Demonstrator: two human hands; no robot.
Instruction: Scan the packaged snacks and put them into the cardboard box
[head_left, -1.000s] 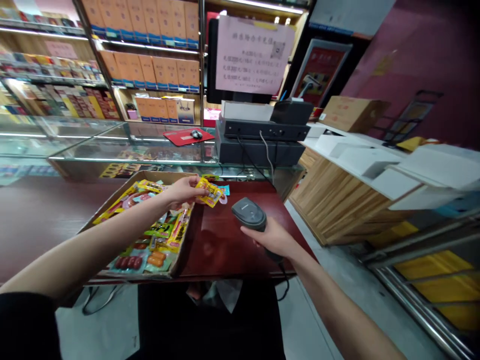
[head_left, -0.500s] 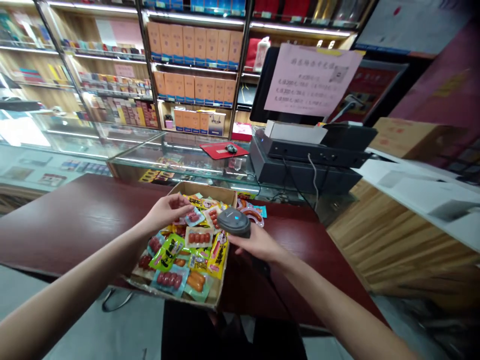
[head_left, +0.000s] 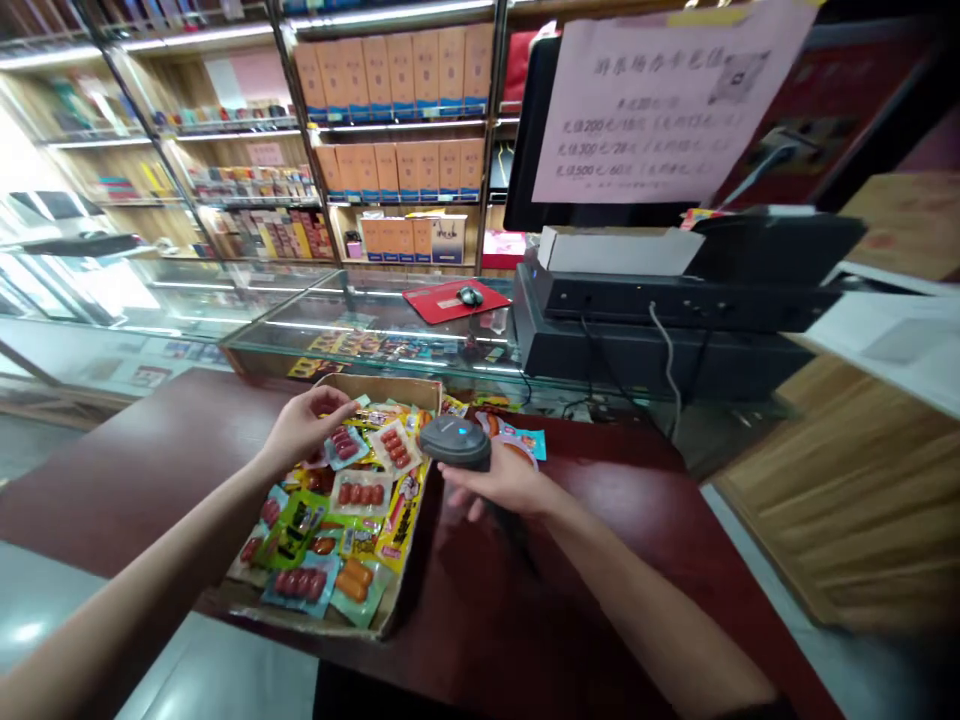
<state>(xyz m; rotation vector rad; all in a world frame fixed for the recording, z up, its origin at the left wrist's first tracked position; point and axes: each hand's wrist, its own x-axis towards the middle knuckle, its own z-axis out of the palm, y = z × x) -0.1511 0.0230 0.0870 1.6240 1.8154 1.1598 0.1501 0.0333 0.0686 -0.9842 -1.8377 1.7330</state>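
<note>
My right hand is wrapped round the handle of a dark grey barcode scanner, whose head points left over the right edge of a cardboard box. A small blue light shows on top of the scanner. Over the box's far left part hovers my left hand, fingers loosely bent and apart from the thumb, with nothing visible in it. Just below its fingertips lies a small sausage packet. Beside that are another clear sausage packet, a green snack packet and several yellow ones.
The box stands on a dark red wooden table. More sausage packs lie right of it, behind the scanner. Beyond is a glass display counter with a computer mouse on a red mat, and a monitor covered by a pink paper notice.
The view has shifted, and the box now appears farther left. Both hands keep nearly the same pose, the right still holding the scanner.
</note>
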